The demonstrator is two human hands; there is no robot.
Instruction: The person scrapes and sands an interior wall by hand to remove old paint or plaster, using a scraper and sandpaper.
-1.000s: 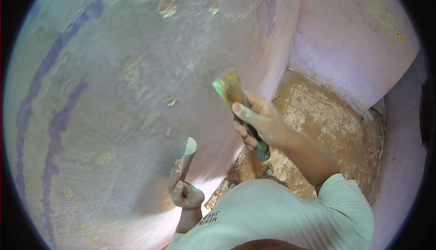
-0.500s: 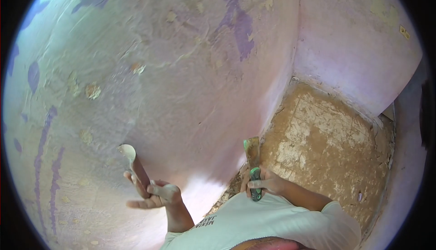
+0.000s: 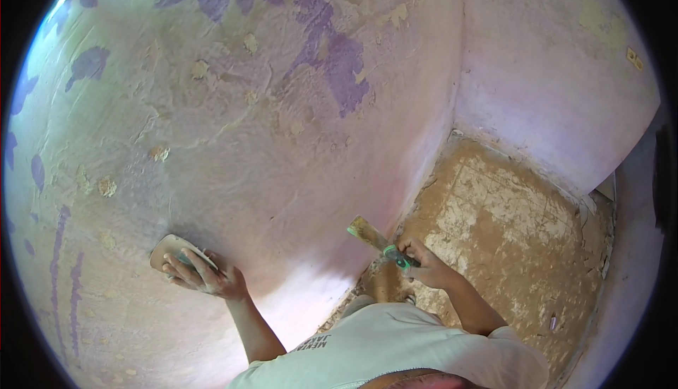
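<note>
My left hand (image 3: 201, 273) presses a curved sheet of sandpaper (image 3: 169, 249) against the wall (image 3: 240, 149), fingers spread across its back. The sheet looks pale brown, and its gritty side is hidden. On the right, my right hand (image 3: 424, 265) grips the black and green handle of a putty knife (image 3: 369, 232). Its broad, stained blade points up and left, apart from the wall as far as I can see.
The wall carries purple painted patches (image 3: 346, 71) and chipped spots (image 3: 106, 187). A second wall (image 3: 551, 71) with a yellowish socket plate (image 3: 634, 58) meets it at the corner. Below lies a worn brown floor (image 3: 487, 219) with a small object (image 3: 553, 322) on it.
My left hand has moved left and up to lay the sandpaper flat on the wall; it was curled in the fingers before. The putty knife has tilted leftward. The view has shifted.
</note>
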